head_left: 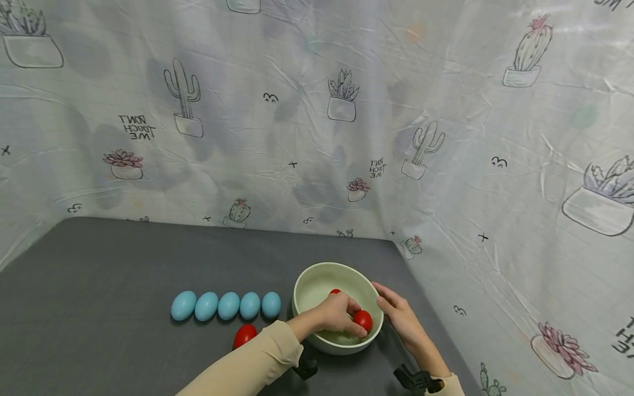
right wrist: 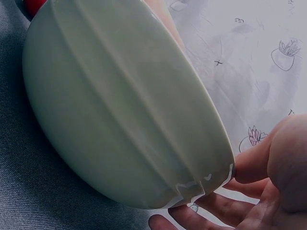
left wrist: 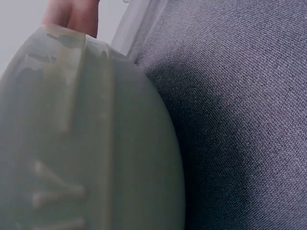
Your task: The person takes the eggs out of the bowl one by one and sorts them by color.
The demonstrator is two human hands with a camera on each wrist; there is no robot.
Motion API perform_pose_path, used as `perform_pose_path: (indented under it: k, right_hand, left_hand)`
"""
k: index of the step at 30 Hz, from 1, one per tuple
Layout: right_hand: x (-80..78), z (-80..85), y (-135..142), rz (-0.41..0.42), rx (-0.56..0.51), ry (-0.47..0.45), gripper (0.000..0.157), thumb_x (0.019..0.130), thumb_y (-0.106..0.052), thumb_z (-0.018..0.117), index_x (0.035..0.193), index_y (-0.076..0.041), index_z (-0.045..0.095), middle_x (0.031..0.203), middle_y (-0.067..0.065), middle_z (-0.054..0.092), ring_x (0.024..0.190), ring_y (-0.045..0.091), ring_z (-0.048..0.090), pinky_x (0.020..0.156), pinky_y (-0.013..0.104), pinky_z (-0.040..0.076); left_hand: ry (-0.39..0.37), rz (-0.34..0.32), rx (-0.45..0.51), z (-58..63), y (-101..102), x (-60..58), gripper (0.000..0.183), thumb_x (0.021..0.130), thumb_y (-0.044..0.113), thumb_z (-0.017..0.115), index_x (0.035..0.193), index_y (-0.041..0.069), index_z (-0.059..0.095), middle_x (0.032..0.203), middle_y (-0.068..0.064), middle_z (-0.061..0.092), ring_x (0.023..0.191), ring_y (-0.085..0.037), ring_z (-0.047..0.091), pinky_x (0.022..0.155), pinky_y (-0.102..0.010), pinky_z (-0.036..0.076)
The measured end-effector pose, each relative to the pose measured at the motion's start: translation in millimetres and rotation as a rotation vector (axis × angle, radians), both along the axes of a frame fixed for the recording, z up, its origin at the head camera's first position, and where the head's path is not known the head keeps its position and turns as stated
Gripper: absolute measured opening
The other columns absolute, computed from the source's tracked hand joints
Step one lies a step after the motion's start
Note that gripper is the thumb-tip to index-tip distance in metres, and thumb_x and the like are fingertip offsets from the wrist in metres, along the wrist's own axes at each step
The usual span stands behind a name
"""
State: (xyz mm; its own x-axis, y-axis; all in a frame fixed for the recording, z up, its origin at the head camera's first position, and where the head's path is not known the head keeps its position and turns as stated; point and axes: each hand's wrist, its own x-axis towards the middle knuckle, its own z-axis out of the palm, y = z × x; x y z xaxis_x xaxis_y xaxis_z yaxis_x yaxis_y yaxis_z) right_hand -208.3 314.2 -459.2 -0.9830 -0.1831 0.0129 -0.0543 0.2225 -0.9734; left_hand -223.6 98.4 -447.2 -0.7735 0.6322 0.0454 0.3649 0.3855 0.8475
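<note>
My left hand [head_left: 337, 316] reaches over the near rim of a pale green bowl [head_left: 327, 278]. Its thumb and fingers hold a red egg [head_left: 363, 321] inside, close to the right wall. Part of another red egg [head_left: 335, 291] shows behind that hand; the rest of it is hidden. At the bowl's right side, my right hand [head_left: 403, 319] grips the rim, the thumb at the edge and the fingers along the outside, as the right wrist view also shows. The bowl's ribbed outer wall [left wrist: 139, 143] fills much of the left wrist view, hiding most of the left hand.
Several blue eggs [head_left: 229, 306] stand in a row left of the bowl on the dark grey cloth [head_left: 124, 264]. Another red egg [head_left: 245, 335] lies nearer, partly behind the left sleeve [head_left: 247, 360]. A cactus-print curtain [head_left: 277, 137] rises at the back and right.
</note>
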Motion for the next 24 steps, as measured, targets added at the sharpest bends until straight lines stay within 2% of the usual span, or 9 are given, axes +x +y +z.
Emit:
perform_pose_path:
  k: [9, 16, 18, 21, 24]
  right_hand:
    - [0.6, -1.2, 0.9, 0.0, -0.004, 0.003, 0.047, 0.106, -0.019, 0.048, 0.15, -0.002, 0.039, 0.149, 0.021, 0.04, 0.127, 0.035, 0.048, 0.092, 0.031, 0.052]
    - [2.1, 0.0, 0.6, -0.004, -0.009, -0.006, 0.047, 0.106, -0.018, 0.047, 0.149, -0.001, 0.039, 0.148, 0.022, 0.041, 0.125, 0.035, 0.049, 0.09, 0.029, 0.052]
    - [2.3, 0.3, 0.6, 0.001, -0.012, -0.006, 0.047, 0.106, -0.018, 0.047, 0.149, -0.001, 0.038, 0.148, 0.022, 0.041, 0.125, 0.035, 0.049, 0.089, 0.028, 0.052]
    - [2.3, 0.5, 0.6, 0.011, -0.012, -0.002, 0.049, 0.106, -0.02, 0.048, 0.15, 0.0, 0.037, 0.148, 0.023, 0.04, 0.123, 0.03, 0.052, 0.089, 0.029, 0.053]
    - [2.4, 0.5, 1.4, 0.005, -0.016, -0.009, 0.05, 0.106, -0.022, 0.049, 0.15, -0.002, 0.038, 0.148, 0.021, 0.041, 0.121, 0.026, 0.055, 0.089, 0.031, 0.053]
  left_hand:
    - [0.116, -0.024, -0.012, 0.2, 2.6, 0.2, 0.023, 0.077, 0.025, 0.086, 0.088, 0.008, 0.075, 0.072, 0.011, 0.064, 0.066, -0.002, 0.055, 0.06, -0.017, 0.047]
    - [0.121, -0.024, 0.017, 1.8, 4.7, 1.1, 0.021, 0.077, 0.027, 0.086, 0.087, 0.012, 0.075, 0.072, 0.012, 0.064, 0.065, -0.002, 0.055, 0.058, -0.018, 0.047]
    - [0.135, -0.019, 0.044, 1.4, 5.1, 0.7, 0.022, 0.077, 0.027, 0.086, 0.089, 0.012, 0.076, 0.072, 0.012, 0.064, 0.065, -0.002, 0.055, 0.058, -0.018, 0.047]
    - [0.179, -0.001, 0.11, 2.4, 2.4, -0.8, 0.032, 0.078, 0.03, 0.085, 0.102, 0.011, 0.076, 0.083, 0.012, 0.067, 0.07, -0.001, 0.058, 0.062, -0.018, 0.049]
    - [0.207, 0.026, 0.199, 9.7, -7.1, -0.2, 0.045, 0.08, 0.033, 0.084, 0.117, 0.01, 0.072, 0.096, 0.011, 0.068, 0.079, -0.001, 0.062, 0.067, -0.018, 0.052]
